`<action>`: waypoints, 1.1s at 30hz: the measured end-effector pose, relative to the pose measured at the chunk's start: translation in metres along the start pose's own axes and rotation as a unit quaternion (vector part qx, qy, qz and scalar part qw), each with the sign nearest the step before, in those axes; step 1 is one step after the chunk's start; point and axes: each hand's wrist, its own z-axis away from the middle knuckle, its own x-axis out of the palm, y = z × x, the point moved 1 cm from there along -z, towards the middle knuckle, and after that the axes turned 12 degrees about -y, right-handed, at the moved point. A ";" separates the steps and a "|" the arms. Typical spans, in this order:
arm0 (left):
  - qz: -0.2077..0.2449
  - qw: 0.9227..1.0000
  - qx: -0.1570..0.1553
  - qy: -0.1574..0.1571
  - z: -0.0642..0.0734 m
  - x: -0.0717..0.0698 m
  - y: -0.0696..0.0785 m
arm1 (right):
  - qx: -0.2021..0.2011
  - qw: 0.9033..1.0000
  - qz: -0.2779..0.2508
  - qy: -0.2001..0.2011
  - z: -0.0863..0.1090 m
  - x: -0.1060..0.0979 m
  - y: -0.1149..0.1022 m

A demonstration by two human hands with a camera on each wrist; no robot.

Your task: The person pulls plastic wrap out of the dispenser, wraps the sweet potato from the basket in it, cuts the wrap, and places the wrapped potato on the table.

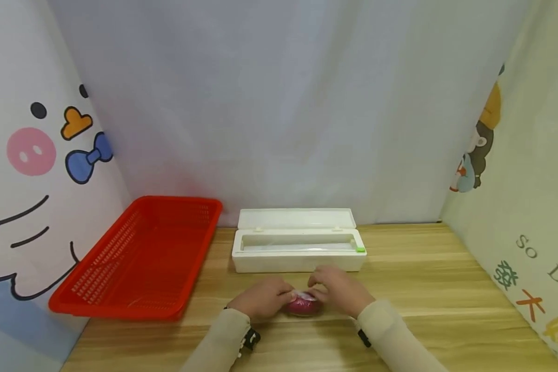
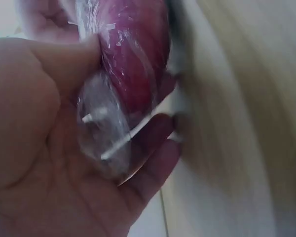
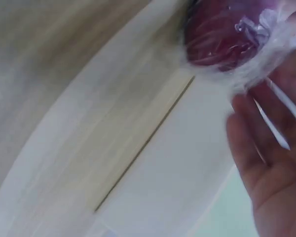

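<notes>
A dark red, rounded thing (image 1: 303, 306) wrapped in clear cling film (image 2: 101, 123) lies between the two hands, low over the table; its exact kind is hidden by the wrap. My left hand (image 1: 262, 298) holds it from the left, thumb pressing the film against its side and the other fingers bent beneath it. On the other side, my right hand (image 1: 339, 291) pinches gathered film at the wrapped thing's edge. In the right wrist view, crumpled film bunches over the red surface (image 3: 217, 39) beside the fingers.
Just beyond the hands stands a white cling film dispenser (image 1: 299, 262), its lid (image 1: 297, 218) raised and a green slider (image 1: 360, 249) at its right end. A red plastic basket (image 1: 116, 310) sits to the left. Fabric walls border the wooden table (image 1: 437, 289).
</notes>
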 end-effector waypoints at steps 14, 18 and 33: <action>-0.050 0.996 -0.001 0.069 0.007 -0.006 0.018 | 0.028 0.994 -0.068 -0.081 -0.006 0.002 0.010; -0.043 0.997 -0.010 0.070 0.002 -0.001 0.015 | 0.009 0.998 -0.030 -0.055 -0.009 -0.002 0.012; -0.006 0.998 -0.039 0.044 -0.009 0.006 -0.002 | 0.040 0.998 0.038 -0.001 -0.012 0.002 0.005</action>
